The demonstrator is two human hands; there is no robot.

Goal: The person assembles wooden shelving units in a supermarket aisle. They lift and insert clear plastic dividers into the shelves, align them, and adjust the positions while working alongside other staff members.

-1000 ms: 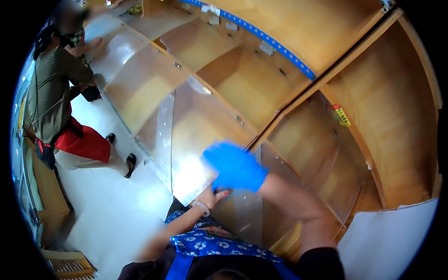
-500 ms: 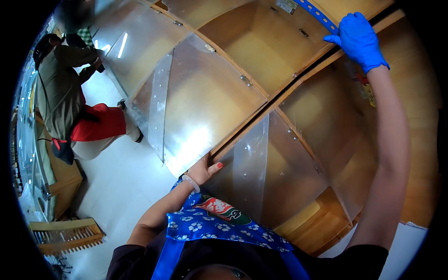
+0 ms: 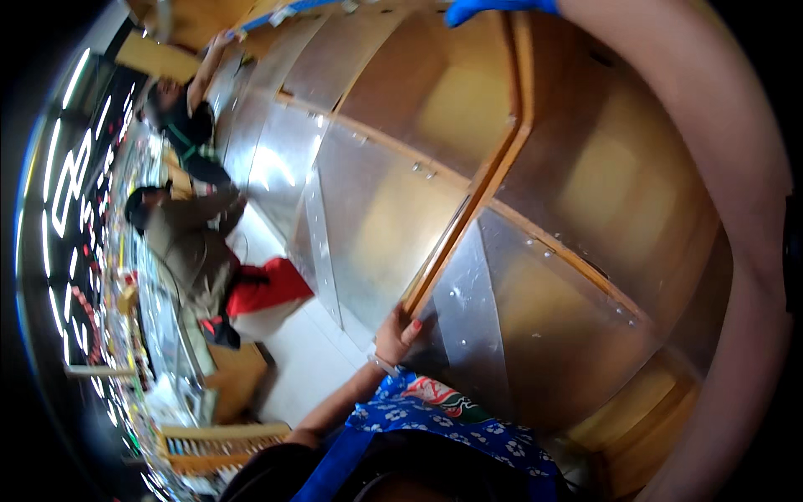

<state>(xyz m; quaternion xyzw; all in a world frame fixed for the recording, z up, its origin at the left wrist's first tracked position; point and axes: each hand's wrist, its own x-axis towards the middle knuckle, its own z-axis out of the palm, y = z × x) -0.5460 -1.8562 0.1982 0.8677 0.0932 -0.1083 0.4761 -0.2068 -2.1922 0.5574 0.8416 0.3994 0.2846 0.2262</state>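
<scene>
From here I can see the long wooden divider (image 3: 488, 184) of a cabinet running between the person's two hands, one near each end. The bare left hand (image 3: 393, 336) is at the divider's near end and looks to be grasping it — thumb against its right side, the other fingers partly hidden. A pale bracelet (image 3: 383, 365) sits on that wrist, below the divider's near end. The blue-gloved right hand (image 3: 500, 7) is up at the divider's far end, the arm arching over to the right of it; the glove is cut off, so I can't tell whether it grips or merely rests there.

Left of the divider is a hinged clear panel (image 3: 385, 209); right of it, near its lower part, is another clear pane (image 3: 577, 314). Well to the divider's left, a co-worker in a red apron (image 3: 266, 286) bends forward — a second person (image 3: 191, 125) reaches upward beyond.
</scene>
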